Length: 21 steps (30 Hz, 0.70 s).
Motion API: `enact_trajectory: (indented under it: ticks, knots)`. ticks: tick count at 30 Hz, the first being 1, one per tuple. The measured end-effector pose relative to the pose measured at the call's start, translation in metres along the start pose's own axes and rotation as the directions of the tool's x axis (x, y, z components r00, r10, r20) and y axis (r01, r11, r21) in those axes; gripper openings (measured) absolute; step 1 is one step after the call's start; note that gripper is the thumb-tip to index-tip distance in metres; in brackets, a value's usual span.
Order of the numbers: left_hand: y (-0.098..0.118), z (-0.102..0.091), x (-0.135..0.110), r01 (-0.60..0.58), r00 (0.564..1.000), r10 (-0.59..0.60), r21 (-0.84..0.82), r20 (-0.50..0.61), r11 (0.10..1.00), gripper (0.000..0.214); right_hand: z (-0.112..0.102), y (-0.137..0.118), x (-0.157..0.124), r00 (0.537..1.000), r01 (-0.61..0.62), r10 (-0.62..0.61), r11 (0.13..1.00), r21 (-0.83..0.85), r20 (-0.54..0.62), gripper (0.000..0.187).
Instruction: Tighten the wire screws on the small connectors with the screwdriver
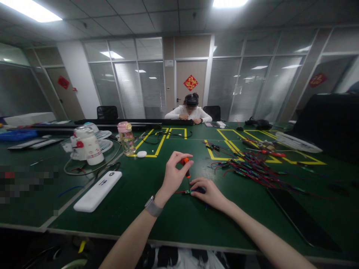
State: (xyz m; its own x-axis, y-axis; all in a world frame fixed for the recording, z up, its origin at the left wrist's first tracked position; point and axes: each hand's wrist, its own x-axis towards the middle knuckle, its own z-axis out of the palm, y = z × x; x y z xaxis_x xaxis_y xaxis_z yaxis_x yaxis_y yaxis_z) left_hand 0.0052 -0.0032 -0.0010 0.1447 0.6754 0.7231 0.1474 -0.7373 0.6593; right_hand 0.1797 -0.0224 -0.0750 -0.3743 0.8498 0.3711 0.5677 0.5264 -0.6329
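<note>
My left hand (177,169), with a watch on its wrist, is closed around the handle of an orange and black screwdriver (187,172). The screwdriver stands upright, its shaft pointing down at a small green circuit board (187,192) on the table. Whether the tip touches the board I cannot tell. My right hand (208,191) rests low on the table, its fingertips pinching the board's right end. Red and dark wires run out from the board, partly hidden by my right hand.
A heap of wired boards (252,168) lies to the right, beside a dark flat panel (303,220). On the left are a white power bank (98,191), a pink-lidded bottle (126,138) and a white jug (89,145). Across the table (157,228) sits another person (189,112).
</note>
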Motion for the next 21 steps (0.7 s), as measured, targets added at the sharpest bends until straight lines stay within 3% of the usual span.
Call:
enact_trajectory:
  ticks: [3, 7, 14, 18, 21]
  knots:
    - [0.0006, -0.0002, -0.0003, -0.001, 1.000, 0.001, 0.003, 0.020, 1.000, 0.025, 0.0006, 0.0004, 0.0004, 1.000, -0.003, 0.003, 1.000, 0.005, -0.008, 0.008]
    - [-0.0006, 0.0009, -0.0004, 0.027, 0.994, -0.011, -0.145, 0.108, 0.989, 0.030, 0.0004, -0.0008, 0.0003, 1.000, -0.013, 0.013, 1.000, 0.000, -0.012, 0.007]
    - [-0.0022, 0.0000, 0.0002, 0.020, 1.000, -0.020, -0.012, -0.015, 1.000, 0.019, 0.0007, -0.0007, 0.0001, 1.000, -0.004, 0.004, 1.000, 0.002, -0.017, 0.008]
    - [-0.0014, -0.0008, 0.0008, 0.081, 0.991, -0.059, -0.188, 0.119, 0.979, 0.033, 0.0006, -0.0012, 0.0002, 1.000, -0.009, 0.009, 1.000, 0.007, -0.016, 0.007]
    - [-0.0016, -0.0003, 0.0008, 0.131, 0.986, -0.101, -0.247, 0.129, 0.960, 0.031, 0.0003, -0.0022, 0.0003, 1.000, -0.007, 0.007, 1.000, 0.005, -0.017, 0.007]
